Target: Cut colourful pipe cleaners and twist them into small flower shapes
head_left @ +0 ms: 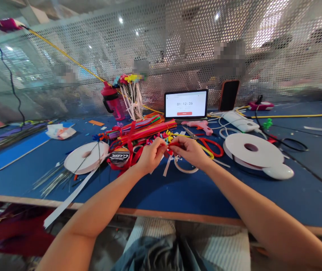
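My left hand [153, 154] and my right hand [189, 150] meet over the middle of the table, fingertips pinched together. Between them is a small red piece [173, 144] that looks like bent pipe cleaner; the fingers hide much of it. Just beyond lie bundled red pipe cleaners [149, 132] and small multicoloured pieces [165, 136]. Red-handled scissors [215, 147] rest right of my right hand. Below the hands is a roll of pale tape [187, 170]. A round black-labelled item [119, 157] sits amid red ribbon, left of my left hand.
White ribbon spools flank the hands, one left [77, 160] and one right [254, 150]. Behind stand a pink bottle [112, 99], bunched pipe-cleaner flowers [132, 94], a tablet showing a timer [186, 103], a pink glue gun [200, 126] and a phone [229, 96]. Thin wires [55, 180] lie left.
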A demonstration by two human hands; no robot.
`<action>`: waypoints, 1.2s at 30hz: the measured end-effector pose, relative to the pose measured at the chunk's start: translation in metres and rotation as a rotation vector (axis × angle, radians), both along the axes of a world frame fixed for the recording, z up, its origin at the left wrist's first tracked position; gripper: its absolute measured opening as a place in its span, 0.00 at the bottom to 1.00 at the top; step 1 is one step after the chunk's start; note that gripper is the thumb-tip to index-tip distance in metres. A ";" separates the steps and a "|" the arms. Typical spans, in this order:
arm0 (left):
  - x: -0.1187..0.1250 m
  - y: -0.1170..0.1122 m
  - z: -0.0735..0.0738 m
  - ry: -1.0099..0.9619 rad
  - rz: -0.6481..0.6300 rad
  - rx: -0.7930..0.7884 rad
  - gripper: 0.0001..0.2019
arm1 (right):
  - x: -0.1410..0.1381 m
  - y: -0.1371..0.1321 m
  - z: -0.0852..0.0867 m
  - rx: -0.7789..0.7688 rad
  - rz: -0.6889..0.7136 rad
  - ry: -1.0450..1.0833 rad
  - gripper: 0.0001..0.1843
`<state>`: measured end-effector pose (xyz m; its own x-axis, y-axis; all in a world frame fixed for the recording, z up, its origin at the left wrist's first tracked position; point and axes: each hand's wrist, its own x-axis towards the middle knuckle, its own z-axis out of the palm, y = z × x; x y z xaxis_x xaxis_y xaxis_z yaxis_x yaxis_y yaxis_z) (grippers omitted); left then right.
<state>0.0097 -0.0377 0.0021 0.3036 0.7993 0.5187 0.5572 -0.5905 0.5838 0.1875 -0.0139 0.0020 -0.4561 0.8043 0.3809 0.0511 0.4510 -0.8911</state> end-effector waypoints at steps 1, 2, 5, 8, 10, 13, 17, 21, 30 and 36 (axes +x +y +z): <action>0.001 0.000 0.000 -0.050 -0.021 -0.045 0.11 | 0.000 0.000 -0.001 0.040 -0.020 -0.025 0.10; 0.002 0.001 0.000 -0.092 -0.037 -0.083 0.11 | 0.000 0.000 -0.001 0.082 -0.039 -0.048 0.10; 0.003 0.003 -0.002 -0.174 -0.072 -0.151 0.11 | -0.001 -0.001 -0.003 0.177 -0.073 -0.112 0.09; 0.004 0.005 -0.004 -0.231 -0.099 -0.181 0.13 | 0.000 -0.001 -0.003 0.193 -0.078 -0.150 0.10; 0.004 0.006 -0.005 -0.260 -0.108 -0.198 0.14 | -0.001 -0.001 -0.003 0.174 -0.087 -0.151 0.11; 0.006 0.007 -0.007 -0.283 -0.126 -0.228 0.15 | -0.001 -0.001 -0.005 0.136 -0.105 -0.123 0.13; 0.009 0.008 -0.012 -0.385 -0.174 -0.337 0.16 | -0.002 -0.001 -0.008 0.110 -0.089 -0.079 0.14; 0.010 0.009 -0.014 -0.532 -0.194 -0.448 0.15 | -0.002 0.000 -0.007 0.108 -0.027 -0.070 0.12; 0.013 0.008 -0.018 -0.573 -0.198 -0.384 0.14 | -0.002 0.000 -0.006 0.006 -0.010 -0.050 0.13; 0.011 0.009 -0.018 -0.578 -0.199 -0.414 0.13 | -0.002 0.002 -0.006 -0.017 -0.016 -0.028 0.13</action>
